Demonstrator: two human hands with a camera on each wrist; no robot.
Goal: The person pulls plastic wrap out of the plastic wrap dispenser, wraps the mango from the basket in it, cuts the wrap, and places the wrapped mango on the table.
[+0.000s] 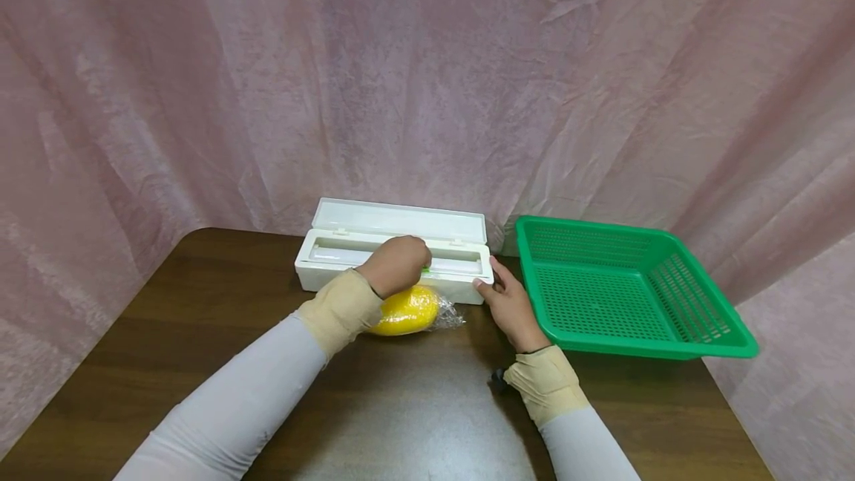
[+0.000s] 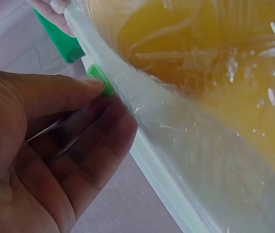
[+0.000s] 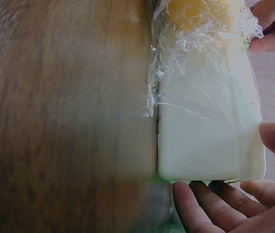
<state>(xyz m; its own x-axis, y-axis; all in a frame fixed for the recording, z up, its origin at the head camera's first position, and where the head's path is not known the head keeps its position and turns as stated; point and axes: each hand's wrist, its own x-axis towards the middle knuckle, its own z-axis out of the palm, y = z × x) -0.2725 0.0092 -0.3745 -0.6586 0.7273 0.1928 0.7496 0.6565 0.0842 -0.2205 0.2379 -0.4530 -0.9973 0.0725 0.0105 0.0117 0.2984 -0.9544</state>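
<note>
A white plastic-wrap dispenser box (image 1: 464, 289) stands at the table's far edge, its lid (image 1: 401, 221) tipped up and a roll of film (image 1: 337, 254) inside. My left hand (image 1: 398, 262) reaches over its front edge and pinches a small green slide cutter (image 2: 101, 80) between thumb and finger. My right hand (image 1: 510, 306) grips the box's right end, thumb at the front top corner and fingers against the end face. Before the box lies a yellow rounded item (image 1: 409, 310) covered in clear film (image 1: 447, 314), partly hidden behind my left wrist.
A green perforated plastic basket (image 1: 601, 347) stands on the right, close beside my right hand. Brown wooden table (image 1: 401, 407) spreads out in front. A pink curtain (image 1: 427, 80) hangs right behind the box and basket.
</note>
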